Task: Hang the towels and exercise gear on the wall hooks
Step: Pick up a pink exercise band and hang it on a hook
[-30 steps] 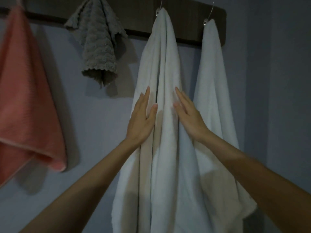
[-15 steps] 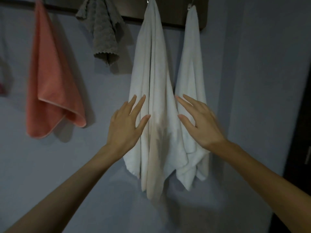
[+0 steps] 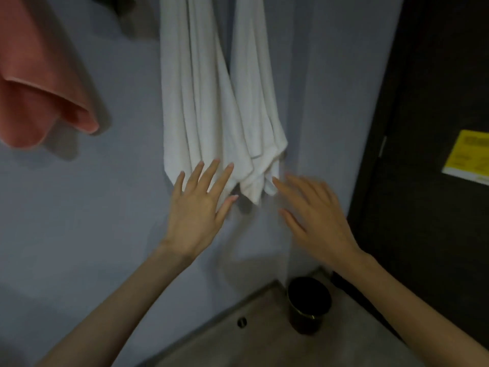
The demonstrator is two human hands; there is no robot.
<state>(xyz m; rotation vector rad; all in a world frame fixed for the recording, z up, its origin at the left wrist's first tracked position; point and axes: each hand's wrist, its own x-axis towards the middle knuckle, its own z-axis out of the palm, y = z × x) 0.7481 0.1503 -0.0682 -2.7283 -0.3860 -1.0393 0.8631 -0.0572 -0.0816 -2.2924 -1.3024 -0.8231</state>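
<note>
**Clerk:** Position of the towels?

**Inspector:** Two white towels hang side by side against the far wall (image 3: 66, 207), touching along their inner folds. The left white towel (image 3: 193, 102) and the right white towel (image 3: 254, 83) both run out of the top of the frame, so their hanging points are not visible. A pink towel (image 3: 34, 83) hangs well apart at far left. A dark grey cloth (image 3: 127, 14) shows at the top edge between them.

**Clerk:** Left hand?

**Inspector:** The left hand (image 3: 197, 210) is flat, fingers straight and spread, gripping nothing. Its fingertips (image 3: 216, 162) lie over the bottom edge of the left white towel. Whether they press the cloth cannot be told.

**Clerk:** Right hand?

**Inspector:** The right hand (image 3: 317, 221) is blurred, with fingers spread and nothing held. One fingertip is just beside the lower corner of the right white towel; contact cannot be confirmed.

**Clerk:** Surroundings?

**Inspector:** A dark door (image 3: 436, 102) stands at right, bearing a yellow notice (image 3: 468, 157), text illegible. A black bin (image 3: 309, 303) stands on the floor (image 3: 264, 348) in the corner, with a floor drain (image 3: 242, 322) to its left.
</note>
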